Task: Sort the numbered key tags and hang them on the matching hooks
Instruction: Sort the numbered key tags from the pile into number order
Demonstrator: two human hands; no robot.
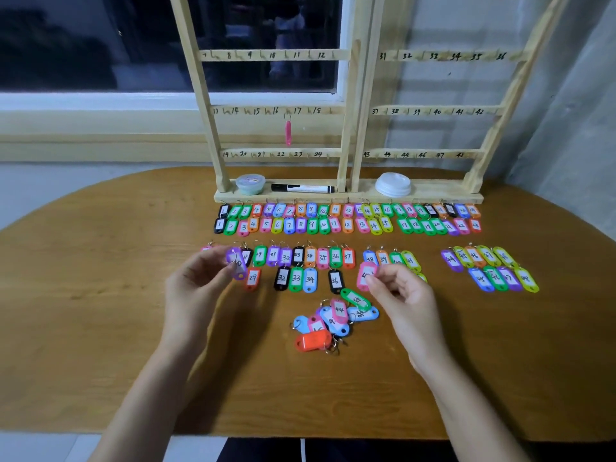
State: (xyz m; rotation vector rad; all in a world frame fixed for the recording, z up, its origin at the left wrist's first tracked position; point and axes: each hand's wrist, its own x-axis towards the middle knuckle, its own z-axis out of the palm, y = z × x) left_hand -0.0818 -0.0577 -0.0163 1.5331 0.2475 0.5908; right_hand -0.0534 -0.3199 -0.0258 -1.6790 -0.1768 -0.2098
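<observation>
Key tags (310, 256), glossy plastic ovals with white paper labels and wire rings, are one in each hand and spread across the table. The left hand (196, 281) pinches a purple tag (236, 263) between thumb and fingertips. The right hand (403, 295) pinches a pink tag (366, 276) by its lower end in the same way. Between the two hands, nearer the person, lies a loose heap of tags (333, 323), overlapping, with an orange one at its near edge. Just beyond the fingertips runs a broken row of laid-out tags, side by side, with a few more below it. Two tighter rows (346, 225) lie farther out. Past them stands a pale wooden rack (345, 155) with numbered rails and small hooks. One hanging pink tag (288, 132) dangles near 17. The smooth, brown, wood-grain table (100, 295) spreads wide outside each hand to a rounded edge.
</observation>
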